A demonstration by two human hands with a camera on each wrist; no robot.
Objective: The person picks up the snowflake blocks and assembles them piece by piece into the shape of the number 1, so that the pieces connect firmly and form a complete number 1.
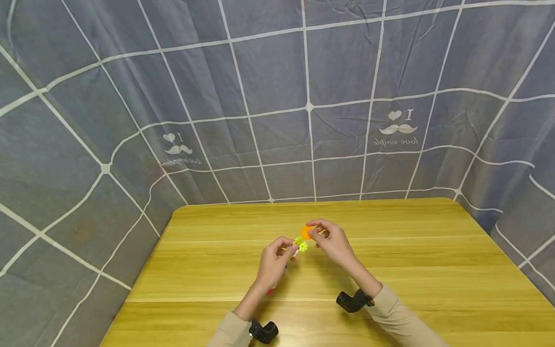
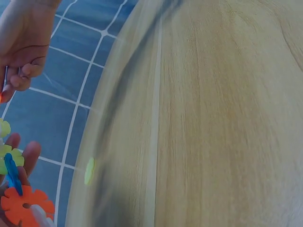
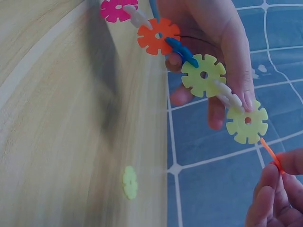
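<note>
My left hand (image 1: pixel 274 262) holds a chain of slotted plastic discs, thumb and fingers gripping it near one end. In the right wrist view the chain runs from a pink disc (image 3: pixel 118 10) through a white one, an orange-red disc (image 3: pixel 158 37), a blue disc (image 3: pixel 182 52), a yellow-green disc (image 3: pixel 203 75) and a white disc (image 3: pixel 229 97) to another yellow-green disc at the end. My right hand (image 1: pixel 333 242) pinches a loose orange disc (image 1: pixel 306 232) between thumb and fingers. Seen edge-on in the right wrist view, its edge meets the end disc's rim; whether it is slotted in, I cannot tell.
A single yellow-green disc (image 3: pixel 130 182) lies on the wooden table (image 1: pixel 407 265). Grey cloth with white lines (image 1: pixel 277 96) hangs behind the table and at both sides. Each wrist wears a black camera, such as the right wrist camera (image 1: pixel 353 301).
</note>
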